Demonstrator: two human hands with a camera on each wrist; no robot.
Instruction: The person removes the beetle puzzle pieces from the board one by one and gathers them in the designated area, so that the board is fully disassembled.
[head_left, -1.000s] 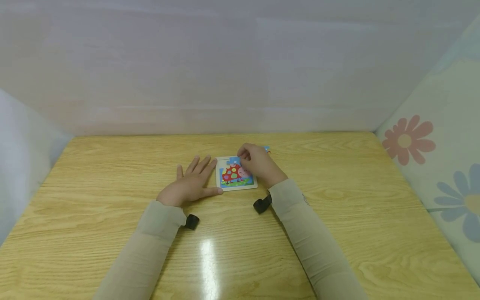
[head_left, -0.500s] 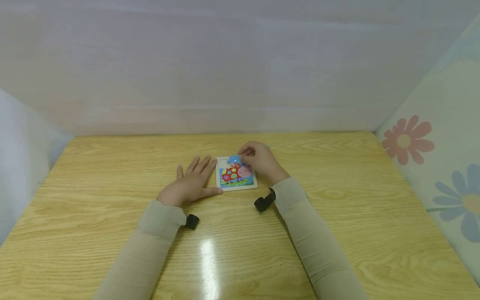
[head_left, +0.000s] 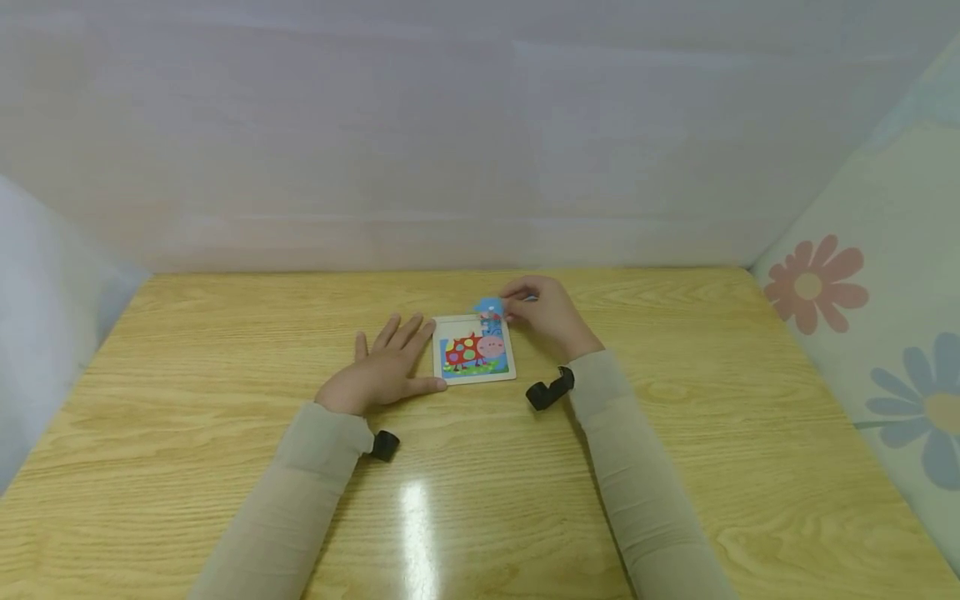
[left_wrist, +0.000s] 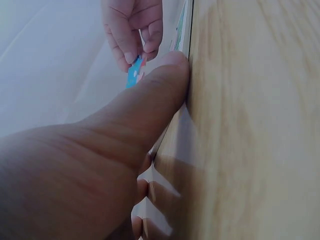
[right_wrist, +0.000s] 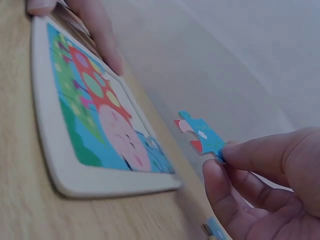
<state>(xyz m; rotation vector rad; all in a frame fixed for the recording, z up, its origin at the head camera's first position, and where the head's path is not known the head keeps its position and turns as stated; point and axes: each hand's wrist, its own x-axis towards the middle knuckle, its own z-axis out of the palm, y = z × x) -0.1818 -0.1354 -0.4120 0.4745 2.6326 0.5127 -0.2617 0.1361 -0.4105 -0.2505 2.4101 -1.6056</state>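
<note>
A square jigsaw board with a pale frame lies on the table; its picture shows a red spotted ladybird with a pink face. My left hand rests at the board's left side, fingers spread and straight, fingertip and thumb touching the frame. Above the board's far right corner, my right hand pinches a blue jigsaw piece with red and pink patches between thumb and fingers. In the right wrist view that piece hangs clear of the board, tilted. A bare pale stretch shows in the upper part of the board.
Beyond the board, another blue jigsaw piece lies on the table, mostly hidden by the right hand. The wooden table ends at a pale back wall. A side wall with painted flowers stands at the right.
My right hand has drawn back to the right and away, lifting the blue jigsaw piece from the board's upper part. My left hand has stayed at the frame.
</note>
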